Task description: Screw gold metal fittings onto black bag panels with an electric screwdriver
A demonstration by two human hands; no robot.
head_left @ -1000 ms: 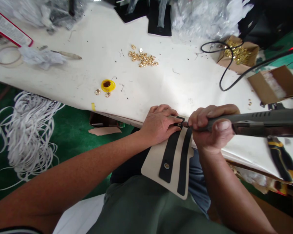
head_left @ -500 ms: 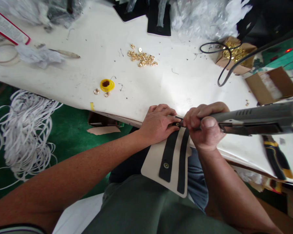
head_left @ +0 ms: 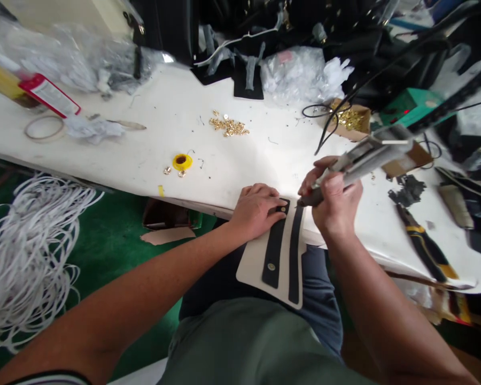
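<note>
A beige panel [head_left: 251,266] with two black strips lies over the table's front edge and hangs toward my lap. The left strip [head_left: 273,240] bears a round metal stud near each end. Fingers spread, my left hand [head_left: 256,209] presses down on the panel's upper end beside the upper stud. My right hand [head_left: 339,200] is wrapped round a grey power screwdriver [head_left: 369,160], held at a slant. Its tip is just right of the upper stud, near the top of the right strip, and does not touch the stud.
On the white table [head_left: 240,166] are a pile of gold fittings [head_left: 228,126], a yellow ring [head_left: 182,161], a box of gold parts [head_left: 350,120], pliers [head_left: 425,246] and plastic bags [head_left: 296,72]. White cord [head_left: 36,256] lies in a heap at the left, over the green floor.
My right hand has lifted the screwdriver off the upper stud and tilted it, its rear end now pointing up and away. My left hand stays on the panel. The camera view has shifted.
</note>
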